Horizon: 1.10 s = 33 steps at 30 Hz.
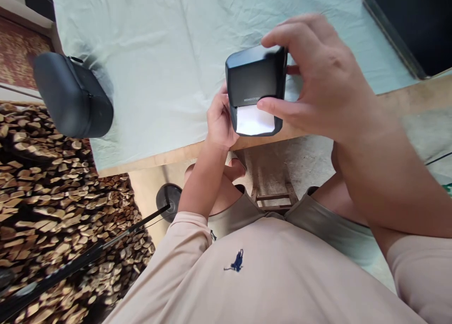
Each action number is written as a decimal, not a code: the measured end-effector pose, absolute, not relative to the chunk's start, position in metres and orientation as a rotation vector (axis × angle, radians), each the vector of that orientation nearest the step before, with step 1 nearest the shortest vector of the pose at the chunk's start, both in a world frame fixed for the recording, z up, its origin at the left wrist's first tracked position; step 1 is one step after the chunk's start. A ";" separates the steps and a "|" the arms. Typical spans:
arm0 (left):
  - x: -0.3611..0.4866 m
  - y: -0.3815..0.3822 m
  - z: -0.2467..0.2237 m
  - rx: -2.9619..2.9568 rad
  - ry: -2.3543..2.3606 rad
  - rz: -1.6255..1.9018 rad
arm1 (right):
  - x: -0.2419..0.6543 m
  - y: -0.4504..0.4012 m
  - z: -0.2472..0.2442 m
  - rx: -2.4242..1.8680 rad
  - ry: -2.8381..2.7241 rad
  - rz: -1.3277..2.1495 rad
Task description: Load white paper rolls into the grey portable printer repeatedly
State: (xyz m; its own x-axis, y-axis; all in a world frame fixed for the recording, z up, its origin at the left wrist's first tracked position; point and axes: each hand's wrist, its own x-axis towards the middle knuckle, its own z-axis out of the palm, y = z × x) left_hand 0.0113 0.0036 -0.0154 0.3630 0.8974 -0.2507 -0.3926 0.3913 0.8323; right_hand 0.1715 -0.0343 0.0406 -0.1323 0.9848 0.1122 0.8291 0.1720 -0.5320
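A small black label printer (257, 81) is held over the table's front edge, with pale lettering on its face. White paper (255, 120) shows in the opening at its near end. My left hand (222, 119) grips the printer's left side, its fingers partly hidden behind it. From the right, my right hand (314, 74) spans the printer: the forefinger rests on the far top edge and the thumb lies on the front, just over the paper.
A black zipped case (74, 95) stands at the table's left end. A dark flat-screened device (413, 27) lies at the far right. Pale green cloth (155, 79) covers the table. Below left are stacked firewood (63, 197) and a black stand (169, 202).
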 end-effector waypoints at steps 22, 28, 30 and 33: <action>0.015 0.000 -0.003 0.964 0.838 0.733 | 0.173 -0.036 0.049 -1.579 -1.833 0.337; 0.018 -0.001 -0.001 0.968 0.815 0.770 | 0.175 -0.035 0.035 -1.665 -1.982 0.176; 0.019 -0.001 -0.002 0.949 0.786 0.787 | 0.174 -0.035 0.030 -1.696 -2.045 0.176; 0.019 -0.001 -0.003 0.923 0.755 0.785 | 0.174 -0.034 0.028 -1.749 -2.097 0.192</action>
